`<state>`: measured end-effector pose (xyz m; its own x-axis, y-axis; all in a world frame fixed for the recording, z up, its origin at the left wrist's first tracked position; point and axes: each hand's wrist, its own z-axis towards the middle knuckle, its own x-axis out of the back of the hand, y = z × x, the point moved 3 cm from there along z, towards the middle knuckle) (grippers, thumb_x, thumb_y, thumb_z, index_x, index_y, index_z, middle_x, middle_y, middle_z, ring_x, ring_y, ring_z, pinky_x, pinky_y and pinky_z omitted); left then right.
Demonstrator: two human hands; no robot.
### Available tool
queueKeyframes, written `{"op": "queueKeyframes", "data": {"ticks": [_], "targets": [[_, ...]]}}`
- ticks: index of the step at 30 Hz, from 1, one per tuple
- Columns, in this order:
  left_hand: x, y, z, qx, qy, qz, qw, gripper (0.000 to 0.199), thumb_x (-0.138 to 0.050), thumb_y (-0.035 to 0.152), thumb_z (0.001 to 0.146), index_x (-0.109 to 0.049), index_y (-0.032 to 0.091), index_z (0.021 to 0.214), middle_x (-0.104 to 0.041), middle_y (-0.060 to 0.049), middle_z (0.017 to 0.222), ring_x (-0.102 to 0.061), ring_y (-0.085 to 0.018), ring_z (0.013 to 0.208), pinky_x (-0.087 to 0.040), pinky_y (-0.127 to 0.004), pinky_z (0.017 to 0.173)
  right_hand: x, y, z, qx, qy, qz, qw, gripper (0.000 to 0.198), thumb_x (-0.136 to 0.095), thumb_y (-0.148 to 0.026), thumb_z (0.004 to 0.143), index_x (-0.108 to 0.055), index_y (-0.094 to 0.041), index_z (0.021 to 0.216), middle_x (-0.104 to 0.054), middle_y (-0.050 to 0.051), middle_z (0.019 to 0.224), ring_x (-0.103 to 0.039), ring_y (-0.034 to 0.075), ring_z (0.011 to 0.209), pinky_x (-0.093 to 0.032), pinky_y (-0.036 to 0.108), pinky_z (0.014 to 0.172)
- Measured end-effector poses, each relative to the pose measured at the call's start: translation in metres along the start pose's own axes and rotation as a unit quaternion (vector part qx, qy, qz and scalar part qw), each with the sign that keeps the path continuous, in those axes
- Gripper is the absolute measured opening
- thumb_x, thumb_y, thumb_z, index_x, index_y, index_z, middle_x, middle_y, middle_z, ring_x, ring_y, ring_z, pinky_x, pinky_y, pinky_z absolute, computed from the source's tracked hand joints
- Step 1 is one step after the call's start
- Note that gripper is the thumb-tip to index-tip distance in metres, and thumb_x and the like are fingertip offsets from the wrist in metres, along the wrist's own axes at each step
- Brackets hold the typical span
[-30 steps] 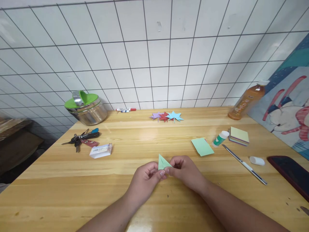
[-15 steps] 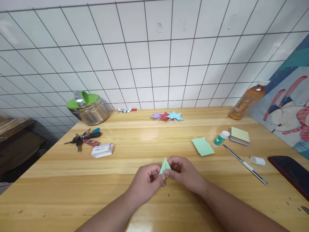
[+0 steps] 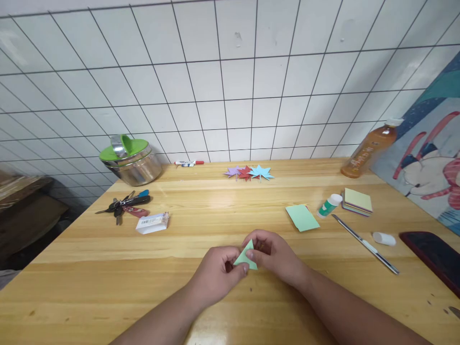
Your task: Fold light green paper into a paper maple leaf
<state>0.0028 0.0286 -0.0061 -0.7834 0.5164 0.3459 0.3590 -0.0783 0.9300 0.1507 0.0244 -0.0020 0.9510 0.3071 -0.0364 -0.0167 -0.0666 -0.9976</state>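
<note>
Tilted clockwise since the earlier frame, the folded green paper (image 3: 242, 258) points its tip just past twelve o'clock, and a lower corner now shows beneath the right thumb. Taking that paper as the clock's centre and the wall as twelve, a bunch of keys (image 3: 124, 206) and a green-lidded metal pot (image 3: 134, 167) lie toward ten, with a small white box (image 3: 152, 224) between nine and ten. Markers (image 3: 189, 164) rest at eleven. At eight, the left hand (image 3: 217, 273) has thumb and fingers clamped on the paper's lower left edge. Overlapping purple, red and blue paper leaves (image 3: 261, 172) sit at twelve. At three, the right hand (image 3: 275, 255) pinches the paper, thumb across its face. Toward two are a green sheet (image 3: 302, 218), a glue stick (image 3: 329, 206), a notepaper stack (image 3: 357, 201) and a tilted-looking bottle (image 3: 370, 151); near three, a slim metal tool (image 3: 365, 245) and a phone (image 3: 433, 258).
</note>
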Motion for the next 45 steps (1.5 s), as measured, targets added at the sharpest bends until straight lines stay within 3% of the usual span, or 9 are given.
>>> {"op": "queueKeyframes", "data": {"ticks": [5, 11, 23, 29, 38, 45], "targets": [[-0.0004, -0.0011, -0.0016, -0.002, -0.011, 0.036, 0.999, 0.019, -0.054, 0.03, 0.073, -0.058, 0.015, 0.063, -0.045, 0.004, 0.054, -0.037, -0.009, 0.05, -0.03, -0.02, 0.048, 0.0078, 0.002, 0.0011, -0.004, 0.047, 0.013, 0.999, 0.025, -0.067, -0.035, 0.069, -0.055, -0.014, 0.062, -0.047, -0.003, 0.057, -0.04, 0.008, 0.054, -0.031, 0.021, 0.051], [-0.0006, -0.0043, -0.0003, -0.002, -0.035, 0.052, 0.998, 0.02, -0.051, 0.027, 0.075, -0.049, 0.015, 0.06, -0.036, 0.005, 0.055, -0.03, -0.008, 0.052, -0.026, -0.02, 0.048, 0.0098, 0.0024, 0.0019, -0.011, 0.052, 0.035, 0.998, 0.028, -0.067, -0.036, 0.068, -0.054, -0.014, 0.057, -0.045, -0.004, 0.053, -0.037, 0.007, 0.052, -0.028, 0.021, 0.05], [0.0002, -0.0028, -0.0005, -0.008, -0.047, 0.076, 0.996, 0.017, -0.049, 0.025, 0.076, -0.044, 0.017, 0.062, -0.034, 0.006, 0.058, -0.03, -0.009, 0.054, -0.025, -0.02, 0.049, 0.0112, -0.0027, 0.0016, 0.025, 0.067, 0.061, 0.996, 0.029, -0.052, -0.039, 0.081, -0.061, -0.014, 0.07, -0.055, 0.001, 0.059, -0.048, 0.01, 0.056, -0.038, 0.023, 0.055], [0.0, -0.0011, -0.001, -0.014, -0.042, 0.087, 0.995, 0.017, -0.049, 0.025, 0.076, -0.043, 0.018, 0.062, -0.035, 0.006, 0.058, -0.031, -0.009, 0.053, -0.025, -0.02, 0.049, 0.0096, -0.0001, 0.0005, 0.02, 0.085, 0.003, 0.996, 0.021, -0.063, -0.034, 0.072, -0.058, -0.014, 0.066, -0.049, -0.002, 0.058, -0.043, 0.009, 0.056, -0.034, 0.021, 0.053], [-0.0011, -0.0019, -0.0024, -0.012, -0.053, 0.079, 0.995, 0.018, -0.049, 0.026, 0.077, -0.046, 0.017, 0.062, -0.038, 0.005, 0.056, -0.033, -0.009, 0.052, -0.027, -0.02, 0.049, 0.0068, -0.0026, 0.0002, 0.007, 0.073, 0.057, 0.996, 0.03, -0.057, -0.04, 0.075, -0.054, -0.015, 0.058, -0.047, -0.002, 0.052, -0.042, 0.01, 0.053, -0.034, 0.022, 0.053], [0.0, -0.0018, -0.0003, 0.002, 0.003, -0.006, 1.0, 0.019, -0.051, 0.028, 0.078, -0.051, 0.015, 0.065, -0.047, 0.003, 0.058, -0.041, -0.01, 0.054, -0.033, -0.02, 0.051, 0.0033, -0.0038, -0.0012, 0.031, 0.043, 0.006, 0.999, 0.03, -0.045, -0.043, 0.084, -0.057, -0.016, 0.081, -0.05, -0.001, 0.063, -0.045, 0.011, 0.059, -0.037, 0.023, 0.057]]}}
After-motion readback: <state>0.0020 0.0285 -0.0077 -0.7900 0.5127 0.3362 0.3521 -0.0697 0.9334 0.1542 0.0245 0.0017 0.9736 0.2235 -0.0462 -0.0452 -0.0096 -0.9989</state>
